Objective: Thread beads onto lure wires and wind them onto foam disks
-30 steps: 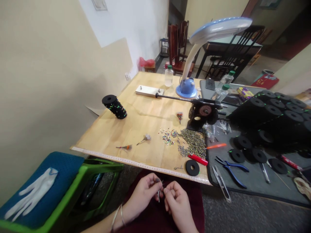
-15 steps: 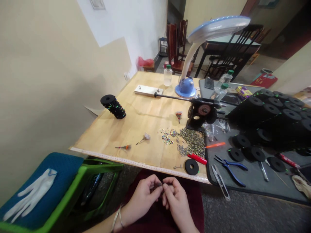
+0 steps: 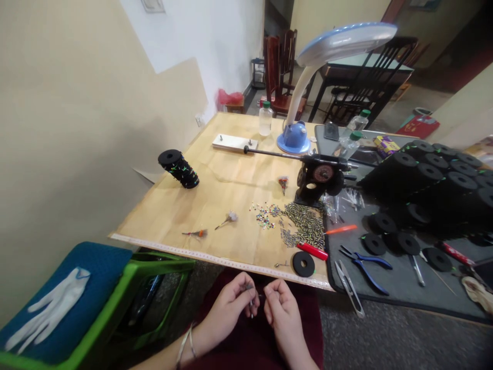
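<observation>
Over my lap, in front of the table edge, my left hand point(image 3: 238, 303) is closed around a small dark, thin piece whose kind I cannot make out. A hand's breadth or less to its right, my right hand point(image 3: 280, 308) is pinched, fingertips pressed together; whatever sits in them is too small to name. Just beyond the hands lie a black foam ring point(image 3: 304, 264) and a small metal fitting point(image 3: 281, 264). Behind these are a red lighter-like stick point(image 3: 312, 251) and a heap of small striped metal pieces point(image 3: 308, 221), with coloured beads point(image 3: 265, 216) scattered beside it.
A black clamp tool with a long rod point(image 3: 321, 177) and a blue lamp point(image 3: 295, 137) stand on the table point(image 3: 231, 190). At right, a grey mat holds blue pliers point(image 3: 365, 267), snips point(image 3: 349, 290) and many black foam rolls point(image 3: 404, 172). A black foam cylinder point(image 3: 178, 168) stands left.
My hands have come apart from fingertips nearly touching, the right one shifting slightly right. More of the small dark piece shows below my left fingers.
</observation>
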Motion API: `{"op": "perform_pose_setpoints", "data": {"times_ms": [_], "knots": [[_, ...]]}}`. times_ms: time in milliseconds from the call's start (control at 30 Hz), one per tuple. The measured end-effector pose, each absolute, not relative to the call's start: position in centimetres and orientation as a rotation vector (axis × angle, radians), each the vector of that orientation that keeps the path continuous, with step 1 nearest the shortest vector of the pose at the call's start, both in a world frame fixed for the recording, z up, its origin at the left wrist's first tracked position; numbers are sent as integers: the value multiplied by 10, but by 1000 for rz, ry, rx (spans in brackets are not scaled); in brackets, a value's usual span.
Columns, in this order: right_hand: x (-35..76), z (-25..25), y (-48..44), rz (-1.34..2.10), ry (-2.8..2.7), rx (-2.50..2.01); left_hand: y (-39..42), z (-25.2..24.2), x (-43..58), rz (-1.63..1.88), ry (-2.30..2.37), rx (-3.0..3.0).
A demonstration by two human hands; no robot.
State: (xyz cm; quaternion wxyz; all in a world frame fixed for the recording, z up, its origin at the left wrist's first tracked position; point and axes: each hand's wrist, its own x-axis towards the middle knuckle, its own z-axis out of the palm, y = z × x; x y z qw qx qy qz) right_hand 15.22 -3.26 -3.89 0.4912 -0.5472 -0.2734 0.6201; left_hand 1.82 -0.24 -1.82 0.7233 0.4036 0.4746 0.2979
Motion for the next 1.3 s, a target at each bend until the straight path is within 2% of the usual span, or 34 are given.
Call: {"op": "perform_pose_setpoints", "data": {"times_ms": [467, 1000, 1300], "knots": [[152, -45, -35, 1507, -749, -1325, -6, -35, 16, 586, 1102, 1112], [161, -35, -33, 1475, -1134, -1410, 7, -9, 12, 645, 1192, 1288], [159, -27, -32, 1294, -1304, -1478, 11, -9, 8, 729, 1183, 1355]]}}
